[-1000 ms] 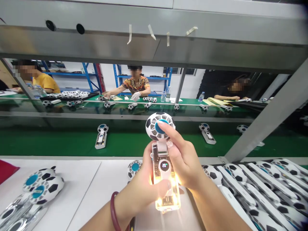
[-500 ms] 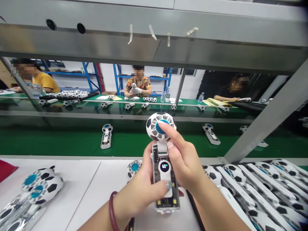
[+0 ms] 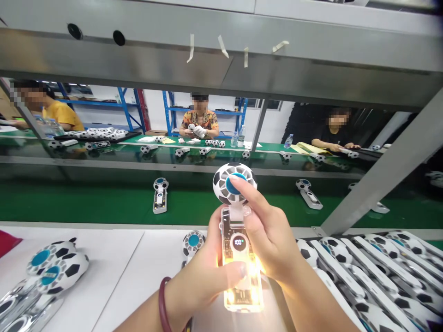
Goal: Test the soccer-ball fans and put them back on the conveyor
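Note:
A handheld fan [image 3: 238,240] with a football-patterned head and a clear body is held upright in front of me, its lower body glowing yellow and its round display lit. My left hand [image 3: 211,272] grips the body from the left, thumb lying over the white front strip. From the right, my right hand [image 3: 270,230] holds the neck and upper body, with the index fingertip on the blue centre of the fan head. Another football-patterned fan [image 3: 193,241] lies behind my left hand, partly hidden.
Fans [image 3: 58,267] lie on the white table at left; a tray of fans [image 3: 374,272] fills the right. Beyond, a green conveyor [image 3: 194,203] carries several fans. A slanted metal post [image 3: 384,166] stands at right. People sit across the line.
The held fan's lower body has lit up yellow and its display has changed from 60 to 100. Fans on the near conveyor have shifted right, those on the far strip slightly left.

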### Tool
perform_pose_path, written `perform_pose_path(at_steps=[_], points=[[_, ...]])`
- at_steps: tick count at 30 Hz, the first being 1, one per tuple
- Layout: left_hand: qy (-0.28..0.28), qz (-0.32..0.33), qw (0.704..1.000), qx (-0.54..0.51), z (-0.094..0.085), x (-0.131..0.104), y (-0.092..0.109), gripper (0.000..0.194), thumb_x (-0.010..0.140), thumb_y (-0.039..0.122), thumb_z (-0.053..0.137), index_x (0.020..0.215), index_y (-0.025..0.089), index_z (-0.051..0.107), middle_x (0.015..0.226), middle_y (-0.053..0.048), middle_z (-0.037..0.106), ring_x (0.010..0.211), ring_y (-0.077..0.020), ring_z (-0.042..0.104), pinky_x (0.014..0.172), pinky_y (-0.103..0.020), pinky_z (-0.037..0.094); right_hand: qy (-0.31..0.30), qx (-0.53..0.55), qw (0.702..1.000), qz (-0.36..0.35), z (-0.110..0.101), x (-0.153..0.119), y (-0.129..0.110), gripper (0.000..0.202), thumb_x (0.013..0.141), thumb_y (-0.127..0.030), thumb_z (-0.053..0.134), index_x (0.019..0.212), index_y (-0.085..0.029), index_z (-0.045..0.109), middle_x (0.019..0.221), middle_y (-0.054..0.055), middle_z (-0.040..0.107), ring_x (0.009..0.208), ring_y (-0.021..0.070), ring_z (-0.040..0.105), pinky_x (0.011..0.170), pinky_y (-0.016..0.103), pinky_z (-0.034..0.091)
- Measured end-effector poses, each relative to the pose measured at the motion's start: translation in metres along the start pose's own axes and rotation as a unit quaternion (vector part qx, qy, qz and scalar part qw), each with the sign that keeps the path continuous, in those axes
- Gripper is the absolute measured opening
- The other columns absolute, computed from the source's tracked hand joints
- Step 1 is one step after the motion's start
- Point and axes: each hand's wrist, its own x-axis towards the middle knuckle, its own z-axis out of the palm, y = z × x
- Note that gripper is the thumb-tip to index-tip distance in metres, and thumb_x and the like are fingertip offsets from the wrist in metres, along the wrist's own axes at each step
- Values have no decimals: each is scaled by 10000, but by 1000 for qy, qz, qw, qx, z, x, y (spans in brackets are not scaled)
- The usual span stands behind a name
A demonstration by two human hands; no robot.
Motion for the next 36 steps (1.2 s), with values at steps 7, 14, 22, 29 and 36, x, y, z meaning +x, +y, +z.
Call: perform_pose_path(at_steps=[7,14,22,29,36], points=[[7,-5,999,-31,-1,0,-5,722,760,308,657,1285,384,167,1210,-70,465,898,-226,620,720,-344,501,-4,-21,1000,0,1,1,-1,482,844,-172,334,1290,-345,393,724,-40,601,706,159,590,612,268,451],[-21,-9,999,-41,-3,-1,-6,789,737,320,674,1293,400,120,1160,-72,504,844,-232,640,705,-358,498,-8,-27,1000,11,0,1,-1,476,851,-181,335,1287,-361,392,675,-45,568,693,154,585,602,261,441],[12,14,1000,24,-4,-2,0,814,696,322,702,1321,317,181,1149,-96,517,1005,-292,574,833,-409,456,1,-22,1000,10,1,-1,0,487,849,-176,342,1285,-391,382,677,-44,560,745,166,590,618,262,441],[10,-7,1000,28,-4,-3,1,802,731,295,655,1332,341,126,1114,-74,546,961,-254,593,831,-386,455,2,9,1000,28,3,-3,3,492,861,-184,350,1284,-433,367,778,-54,604,678,149,580,602,274,442],[66,-24,990,122,-14,-4,15,808,752,198,611,1345,364,87,1063,-47,550,869,-209,602,759,-347,487,25,235,960,151,17,1,6,704,874,-312,482,1393,-418,19,1089,0,597,959,189,583,812,352,468]])
